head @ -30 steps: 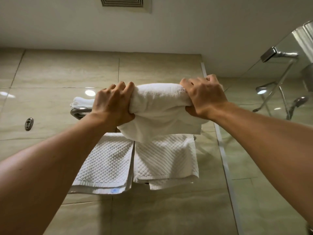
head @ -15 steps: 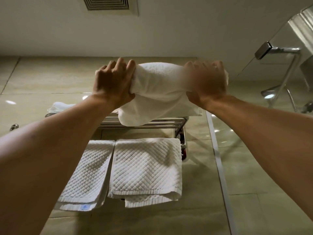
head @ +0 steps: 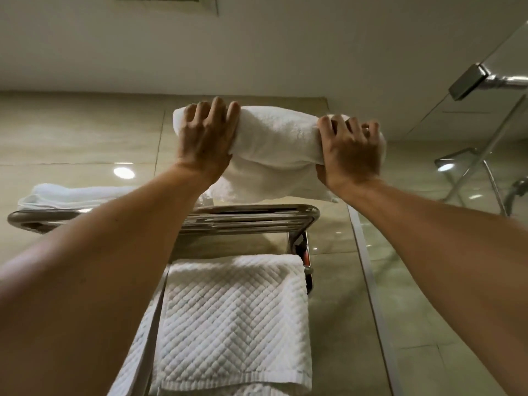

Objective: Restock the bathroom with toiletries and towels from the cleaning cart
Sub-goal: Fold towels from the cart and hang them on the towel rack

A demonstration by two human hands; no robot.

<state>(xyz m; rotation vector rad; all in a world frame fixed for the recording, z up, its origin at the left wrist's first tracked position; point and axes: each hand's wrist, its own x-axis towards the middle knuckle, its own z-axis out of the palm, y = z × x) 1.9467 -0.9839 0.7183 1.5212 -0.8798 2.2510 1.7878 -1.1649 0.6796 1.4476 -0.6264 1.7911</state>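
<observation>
Gripping folded white terry towel (head: 274,144) w/ both hands, left hand (head: 204,144) & right hand (head: 350,154) clamped round its ends, just above chrome rack (head: 257,215) right end.

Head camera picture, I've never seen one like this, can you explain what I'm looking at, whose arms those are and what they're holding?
No machine here: the camera sits on a person's head, so the two bare arms reaching up are the wearer's own. The left hand and right hand grip the ends of a folded white towel, held just above a chrome wall rack. Another folded towel already lies on the rack's left part. Below hangs a waffle-textured towel. On the right are a glass shower panel and a shower head behind it.
</observation>
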